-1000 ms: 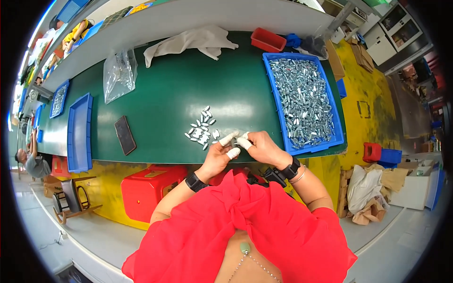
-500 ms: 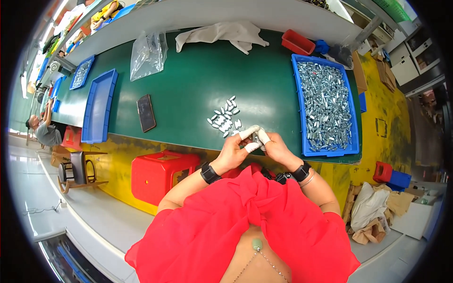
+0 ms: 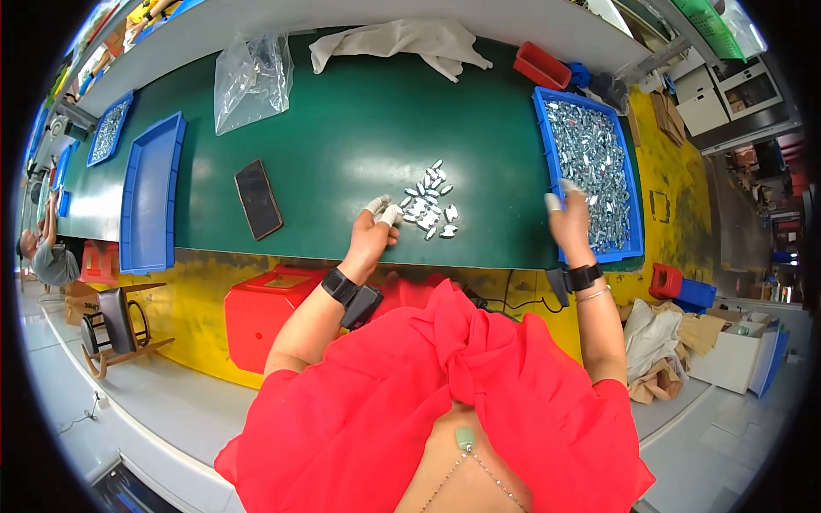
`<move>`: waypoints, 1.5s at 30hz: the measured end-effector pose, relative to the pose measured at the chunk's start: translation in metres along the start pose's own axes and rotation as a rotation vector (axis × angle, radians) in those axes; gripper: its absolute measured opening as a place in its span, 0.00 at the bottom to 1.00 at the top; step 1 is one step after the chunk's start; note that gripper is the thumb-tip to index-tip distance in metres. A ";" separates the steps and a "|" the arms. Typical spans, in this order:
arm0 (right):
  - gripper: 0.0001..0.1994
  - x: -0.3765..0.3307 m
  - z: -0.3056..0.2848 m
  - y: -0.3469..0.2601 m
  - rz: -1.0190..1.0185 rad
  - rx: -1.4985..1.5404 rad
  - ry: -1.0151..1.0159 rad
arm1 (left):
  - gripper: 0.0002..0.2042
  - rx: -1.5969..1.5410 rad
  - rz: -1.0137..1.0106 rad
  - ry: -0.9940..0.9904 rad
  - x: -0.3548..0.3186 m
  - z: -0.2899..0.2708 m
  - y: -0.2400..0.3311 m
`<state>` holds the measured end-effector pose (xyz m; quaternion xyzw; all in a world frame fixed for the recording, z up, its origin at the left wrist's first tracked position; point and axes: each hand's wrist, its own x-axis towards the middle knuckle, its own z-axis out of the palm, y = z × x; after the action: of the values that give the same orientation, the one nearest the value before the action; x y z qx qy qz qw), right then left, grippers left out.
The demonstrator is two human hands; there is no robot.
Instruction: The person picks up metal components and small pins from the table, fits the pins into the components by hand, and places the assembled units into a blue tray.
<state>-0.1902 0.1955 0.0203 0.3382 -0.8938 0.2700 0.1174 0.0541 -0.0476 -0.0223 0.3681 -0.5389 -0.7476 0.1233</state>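
My left hand [image 3: 369, 235], white coverings on its fingertips, is at the left edge of a loose pile of small silvery metal parts [image 3: 425, 205] on the green table. Its thumb and forefinger are apart, and I make out no part between them. Off to the right, my right hand [image 3: 571, 224] reaches over the near left rim of a blue tray [image 3: 547, 141] filled with similar metal parts [image 3: 599, 154]. White covers its fingertips too. Thumb and fingers are spread there, with nothing visible in them. Both wrists wear black bands.
A phone [image 3: 258, 201] lies left of the pile, with a blue tray [image 3: 154, 192] beyond it. Farther back are a clear plastic bag [image 3: 252, 85], a white cloth [image 3: 398, 43] and a red bin [image 3: 541, 66]. A red stool [image 3: 261, 321] stands below the table edge.
My hands have parted from where they met around a small metal part. The left has gone left to the pile, the right rightward to the full tray. The view has shifted slightly.
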 end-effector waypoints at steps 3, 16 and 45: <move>0.18 -0.015 0.021 -0.082 -0.035 0.252 -0.416 | 0.19 -0.005 -0.056 0.003 0.000 0.000 -0.005; 0.14 -0.018 0.113 -0.062 -0.002 0.259 -0.318 | 0.20 -0.063 -0.035 -0.099 0.037 0.060 -0.027; 0.06 -0.011 -0.016 -0.075 -0.198 0.725 -0.734 | 0.18 -0.116 0.216 -0.285 -0.052 0.120 -0.014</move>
<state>-0.1315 0.1636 0.0594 0.5122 -0.6891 0.4135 -0.3030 0.0117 0.0740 0.0042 0.1906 -0.5434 -0.8044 0.1462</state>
